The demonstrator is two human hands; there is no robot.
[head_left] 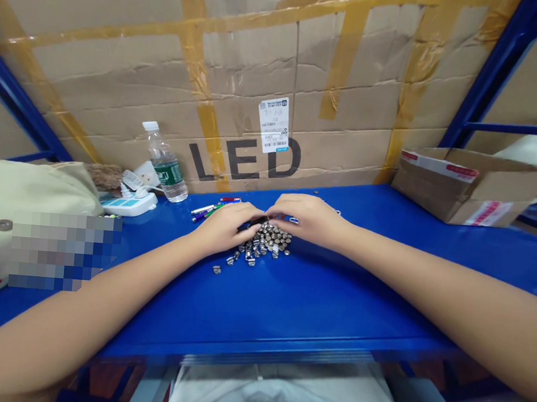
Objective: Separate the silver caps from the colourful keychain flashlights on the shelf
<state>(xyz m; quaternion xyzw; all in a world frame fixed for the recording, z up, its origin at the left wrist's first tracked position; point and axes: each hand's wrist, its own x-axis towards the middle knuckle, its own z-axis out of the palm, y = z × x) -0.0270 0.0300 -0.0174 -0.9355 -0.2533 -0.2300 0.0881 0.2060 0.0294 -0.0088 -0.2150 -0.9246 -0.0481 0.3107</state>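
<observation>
A heap of small silvery round metal pieces (pixel 261 244) lies on the blue shelf (pixel 316 304). My left hand (pixel 225 227) rests at the heap's left side, fingers curled and pinched on a small dark object I cannot name. My right hand (pixel 308 219) sits just behind the heap's right side, fingers bent and meeting the left hand's fingertips over that same dark object. Both forearms reach in from the lower corners.
A water bottle (pixel 165 167) stands at the back left beside a white-and-teal device (pixel 129 203). Some pens (pixel 212 209) lie behind my left hand. A beige bag (pixel 12 205) fills the left. An open cardboard box (pixel 465 185) sits right. Taped cardboard marked LED (pixel 244 157) forms the back.
</observation>
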